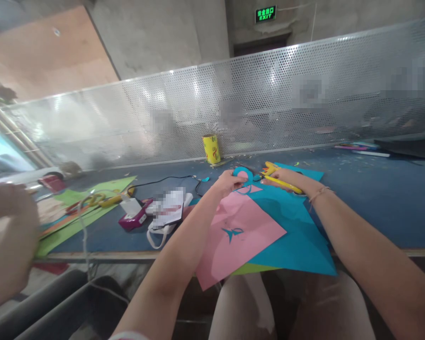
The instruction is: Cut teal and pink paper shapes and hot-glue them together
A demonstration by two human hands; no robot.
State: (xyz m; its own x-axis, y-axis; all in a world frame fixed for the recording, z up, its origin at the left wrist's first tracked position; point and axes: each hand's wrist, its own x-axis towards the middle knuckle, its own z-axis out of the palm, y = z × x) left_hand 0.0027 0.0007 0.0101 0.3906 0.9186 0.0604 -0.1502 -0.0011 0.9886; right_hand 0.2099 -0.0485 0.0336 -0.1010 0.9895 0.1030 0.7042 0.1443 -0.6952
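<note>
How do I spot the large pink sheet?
Find the near edge of the blue table, around mid-view. The large pink sheet lies there, partly over a blue sheet, a corner overhanging. Its pink colour and the small blue shapes on it set it apart.

Grn-lit sign (265, 14), high at bk — "安全出口 / EXIT" | yel. can (211, 149) — print too sm. to read

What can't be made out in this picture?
All in the head view:
Phone screen: hidden by pixelation.
Another person's arm: blurred, cut off by the left edge.
Blue paper: partly hidden under the pink paper.
Blue cutout: partly covered by the left hand.
</note>
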